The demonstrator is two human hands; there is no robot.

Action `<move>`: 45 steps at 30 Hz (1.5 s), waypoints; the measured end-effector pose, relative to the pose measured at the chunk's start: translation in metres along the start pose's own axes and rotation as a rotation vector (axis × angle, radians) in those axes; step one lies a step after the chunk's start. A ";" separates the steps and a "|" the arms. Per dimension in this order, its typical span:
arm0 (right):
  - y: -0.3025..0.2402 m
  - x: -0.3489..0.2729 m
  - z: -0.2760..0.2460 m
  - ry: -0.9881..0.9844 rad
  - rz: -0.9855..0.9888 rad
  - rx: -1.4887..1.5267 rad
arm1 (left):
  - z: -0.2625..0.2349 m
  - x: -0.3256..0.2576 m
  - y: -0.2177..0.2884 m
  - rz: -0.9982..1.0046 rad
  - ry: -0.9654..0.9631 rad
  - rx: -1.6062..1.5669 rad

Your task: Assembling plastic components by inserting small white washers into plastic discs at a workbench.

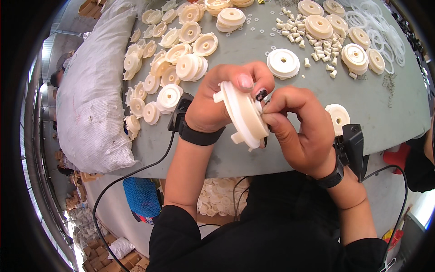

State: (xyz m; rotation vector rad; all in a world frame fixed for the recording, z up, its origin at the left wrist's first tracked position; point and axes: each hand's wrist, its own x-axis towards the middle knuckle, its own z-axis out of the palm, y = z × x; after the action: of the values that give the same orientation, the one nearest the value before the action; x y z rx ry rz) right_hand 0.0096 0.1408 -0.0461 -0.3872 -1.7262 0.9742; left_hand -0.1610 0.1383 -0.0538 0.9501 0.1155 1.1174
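Note:
My left hand grips a cream round plastic cap with tabs on its rim and a white ring around it. The cap is tilted on edge above the table's near side. At its centre, the thumb and forefinger of my right hand pinch together by a small whitish piece, too covered by fingers to name. A dark patch on a left fingertip is too small to identify. A white disc lies flat just beyond my hands, and another cream disc rests beside my right wrist.
Many cream caps spread over the left of the grey table. Small cream plugs, clear rings and thin springs lie at the right. A white woven sack lines the left edge. Cables run from both wrist devices.

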 end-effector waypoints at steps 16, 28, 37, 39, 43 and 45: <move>0.012 0.003 -0.033 0.465 0.196 0.591 | -0.016 -0.001 0.023 -0.024 -0.003 0.402; 0.013 0.014 -0.099 0.700 0.081 0.336 | 0.072 -0.112 -0.034 -0.415 0.762 2.174; 0.009 0.017 -0.107 0.694 0.120 0.379 | 0.063 -0.044 -0.028 -0.214 0.620 1.913; 0.009 0.017 -0.110 0.697 0.124 0.395 | 0.053 -0.010 -0.040 -0.211 0.639 1.914; 0.012 0.014 -0.120 0.668 0.160 0.449 | 0.026 0.040 -0.052 -0.095 0.672 1.985; 0.014 0.013 -0.123 0.681 0.156 0.450 | 0.012 0.049 -0.052 -0.172 0.609 2.059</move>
State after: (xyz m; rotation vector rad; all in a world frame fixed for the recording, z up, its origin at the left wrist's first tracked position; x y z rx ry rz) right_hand 0.1134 0.2098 -0.0365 -0.4892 -0.8467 1.1418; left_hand -0.0948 0.1650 -0.0649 2.1823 2.0893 0.7895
